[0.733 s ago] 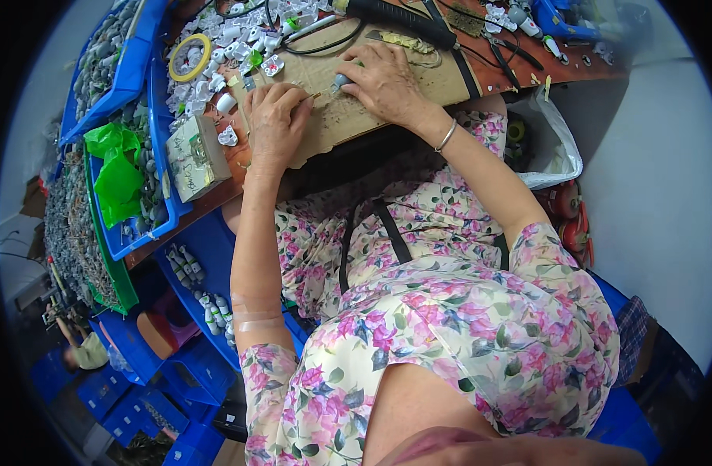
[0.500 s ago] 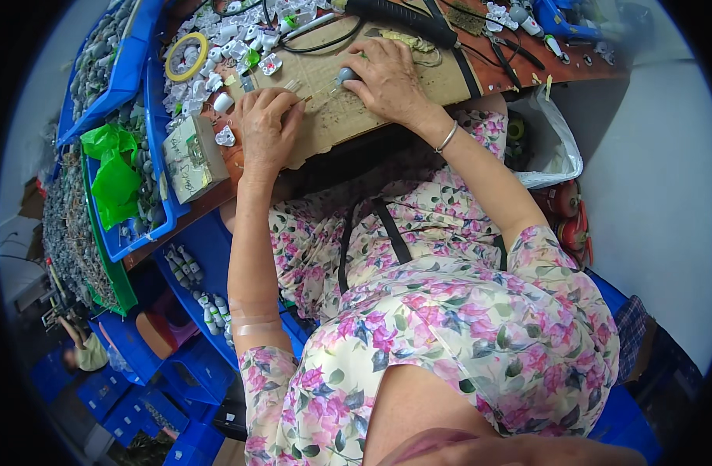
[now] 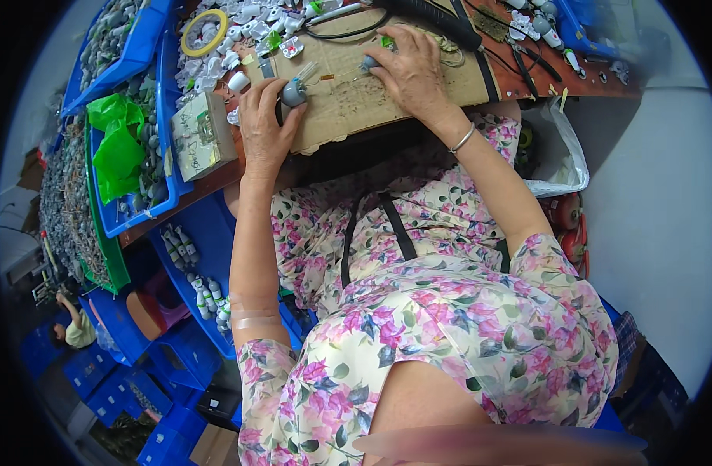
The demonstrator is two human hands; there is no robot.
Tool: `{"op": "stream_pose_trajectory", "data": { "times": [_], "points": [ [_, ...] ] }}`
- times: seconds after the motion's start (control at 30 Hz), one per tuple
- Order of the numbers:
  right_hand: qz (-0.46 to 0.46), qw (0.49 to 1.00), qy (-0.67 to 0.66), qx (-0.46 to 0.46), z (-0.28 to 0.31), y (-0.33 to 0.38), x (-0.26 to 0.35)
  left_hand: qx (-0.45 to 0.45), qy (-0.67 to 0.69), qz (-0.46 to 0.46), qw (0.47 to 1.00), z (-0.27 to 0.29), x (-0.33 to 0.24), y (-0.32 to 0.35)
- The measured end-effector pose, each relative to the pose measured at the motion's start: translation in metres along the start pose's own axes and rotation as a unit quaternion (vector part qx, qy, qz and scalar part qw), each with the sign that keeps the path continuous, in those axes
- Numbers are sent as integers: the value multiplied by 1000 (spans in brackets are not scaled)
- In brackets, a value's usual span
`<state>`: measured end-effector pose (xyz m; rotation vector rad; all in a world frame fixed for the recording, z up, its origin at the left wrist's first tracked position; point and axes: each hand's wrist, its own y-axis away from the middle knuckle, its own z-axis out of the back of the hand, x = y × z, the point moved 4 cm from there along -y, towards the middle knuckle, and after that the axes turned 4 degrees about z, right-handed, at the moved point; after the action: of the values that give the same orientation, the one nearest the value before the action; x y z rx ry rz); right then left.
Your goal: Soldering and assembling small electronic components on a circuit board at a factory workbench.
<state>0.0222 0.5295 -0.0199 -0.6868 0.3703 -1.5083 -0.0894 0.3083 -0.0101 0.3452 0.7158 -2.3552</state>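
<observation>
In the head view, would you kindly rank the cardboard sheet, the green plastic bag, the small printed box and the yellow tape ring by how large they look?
1. cardboard sheet, largest.
2. green plastic bag.
3. small printed box, not far behind the bag; the fisheye bend makes that pair unsure.
4. yellow tape ring, smallest.

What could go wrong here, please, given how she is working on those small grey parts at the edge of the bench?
The left hand holds a small grey part near the cardboard sheet edge, so it might drop into her lap. The right hand works beside black cables and could snag them. The loose white parts nearby could be knocked off.
</observation>
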Motion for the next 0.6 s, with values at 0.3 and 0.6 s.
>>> {"op": "stream_pose_trajectory", "data": {
  "times": [0.3, 0.6],
  "points": [
    [-1, 999, -29, -19, 5, -5, 4, -24, -6, -22, 999, 10, -16, 8],
    [45, 969, -242, 29, -23, -63, 52, -89, 57, -29, 994, 2, -24, 25]
  ]
}}
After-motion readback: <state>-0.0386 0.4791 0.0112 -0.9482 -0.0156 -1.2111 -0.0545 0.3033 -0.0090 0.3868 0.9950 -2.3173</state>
